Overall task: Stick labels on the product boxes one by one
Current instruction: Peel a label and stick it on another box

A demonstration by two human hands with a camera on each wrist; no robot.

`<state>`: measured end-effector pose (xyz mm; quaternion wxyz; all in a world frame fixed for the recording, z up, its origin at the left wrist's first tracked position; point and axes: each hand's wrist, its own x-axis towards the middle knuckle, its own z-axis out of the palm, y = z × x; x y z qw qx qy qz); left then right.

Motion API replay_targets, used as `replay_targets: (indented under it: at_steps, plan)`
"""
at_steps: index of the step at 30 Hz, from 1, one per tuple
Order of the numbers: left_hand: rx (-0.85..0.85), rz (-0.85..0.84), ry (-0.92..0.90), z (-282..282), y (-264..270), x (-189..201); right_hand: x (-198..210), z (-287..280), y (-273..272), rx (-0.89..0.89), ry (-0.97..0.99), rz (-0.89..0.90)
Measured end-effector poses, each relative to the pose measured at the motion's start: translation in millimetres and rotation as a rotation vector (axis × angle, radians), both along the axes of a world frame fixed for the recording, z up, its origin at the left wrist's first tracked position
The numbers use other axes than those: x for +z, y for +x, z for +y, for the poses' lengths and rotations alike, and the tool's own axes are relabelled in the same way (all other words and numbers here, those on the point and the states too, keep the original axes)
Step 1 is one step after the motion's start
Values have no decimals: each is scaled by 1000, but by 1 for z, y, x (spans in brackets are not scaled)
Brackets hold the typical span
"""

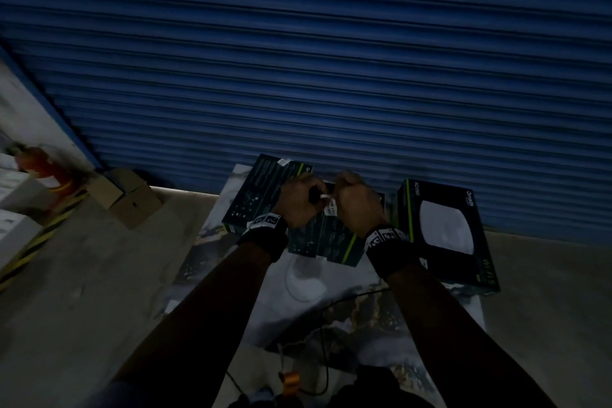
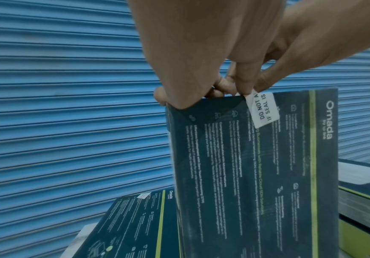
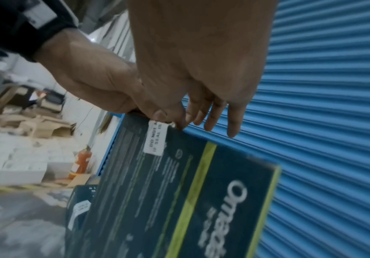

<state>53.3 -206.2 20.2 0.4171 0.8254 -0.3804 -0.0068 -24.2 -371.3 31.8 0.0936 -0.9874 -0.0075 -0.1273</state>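
A white seal label (image 2: 263, 109) reading "DO NOT A… IF SEAL IS…" lies on the back face of a dark product box (image 2: 256, 174), its upper end at the box's top edge. The box stands upright on its lower edge between both hands. The left hand (image 2: 192, 69) pinches the top corner of the box, thumb on the near face. The right hand (image 3: 192, 78) presses thumb and forefinger on the label's upper end at the edge, with its other fingers loosely straight beyond the box. Judging by this, the label is mostly stuck down and only its top end is left to fold over and smooth.

Just left of the left hand, a second box (image 2: 135, 223) lies flat and already carries a small white label (image 2: 143, 195), so it looks finished. To the right of the right hand, a third box (image 1: 447, 235) lies face up; no label shows on it, so it probably waits its turn. Behind everything hangs a blue roller shutter (image 1: 331, 60).
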Motion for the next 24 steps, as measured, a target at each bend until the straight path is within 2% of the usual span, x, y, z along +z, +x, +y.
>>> replay_targets:
  at_steps: [7, 12, 18, 21, 24]
  plan:
    - [1, 20, 2, 2, -3, -1, 3, -8, 5, 85, -33, 57]
    - [7, 26, 14, 2, -5, 1, 3, -12, 2, 256, 49, -1]
    - [10, 15, 10, 4, -4, -2, -4, -14, -6, 100, 298, -113]
    - [10, 18, 13, 2, -3, -1, -4, -10, -9, 72, 318, -124]
    - [9, -1, 3, 2, -1, -1, -4, -5, -9, 97, 258, -151]
